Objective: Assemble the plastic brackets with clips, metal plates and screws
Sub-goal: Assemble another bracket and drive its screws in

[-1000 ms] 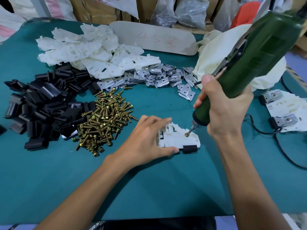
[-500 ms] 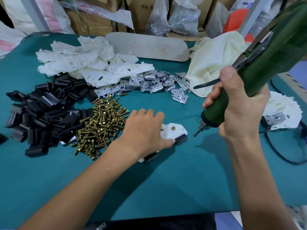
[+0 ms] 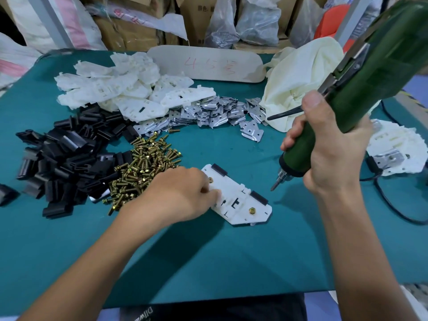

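Green screwdriver (image 3: 370, 72) gripped in right hand (image 3: 331, 156), bit pointing down, just beside the bracket (image 3: 234, 193), apart from it. Left hand (image 3: 183, 195) holds the bracket's left edge, fingers curled. Bracket: white plastic, flat on desk (image 3: 208, 262), near centre. Fitted: 2 black clips (image 3: 259, 197) on far edge, 2 brass screws (image 3: 252, 210). Beyond: 1 screw heap (image 3: 143, 172), 1 clip pile (image 3: 64, 158), 1 metal plate pile (image 3: 208, 112), 1 bare bracket pile (image 3: 120, 89).

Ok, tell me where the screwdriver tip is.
Head view, right of centre: the screwdriver tip sits just right of the white bracket, below the right hand.
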`<control>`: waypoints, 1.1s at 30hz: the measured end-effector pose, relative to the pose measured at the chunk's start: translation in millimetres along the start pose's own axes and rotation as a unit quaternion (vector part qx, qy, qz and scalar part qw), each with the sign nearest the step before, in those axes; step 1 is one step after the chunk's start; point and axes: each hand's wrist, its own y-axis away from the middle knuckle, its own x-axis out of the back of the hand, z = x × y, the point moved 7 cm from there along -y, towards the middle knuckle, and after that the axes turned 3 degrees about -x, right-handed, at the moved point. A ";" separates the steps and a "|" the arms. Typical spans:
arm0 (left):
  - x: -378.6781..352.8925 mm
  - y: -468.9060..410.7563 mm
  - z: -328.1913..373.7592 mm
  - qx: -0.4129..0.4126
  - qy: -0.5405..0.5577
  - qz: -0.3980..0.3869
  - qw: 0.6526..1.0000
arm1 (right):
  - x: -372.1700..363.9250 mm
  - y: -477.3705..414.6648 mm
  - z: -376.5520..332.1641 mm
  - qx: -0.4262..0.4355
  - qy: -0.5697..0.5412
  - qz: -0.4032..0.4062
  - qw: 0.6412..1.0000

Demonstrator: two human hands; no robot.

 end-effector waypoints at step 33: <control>-40.1 -24.5 26.6 -0.121 -0.004 0.209 0.970 | -5.4 -11.8 29.6 0.046 0.047 0.006 0.998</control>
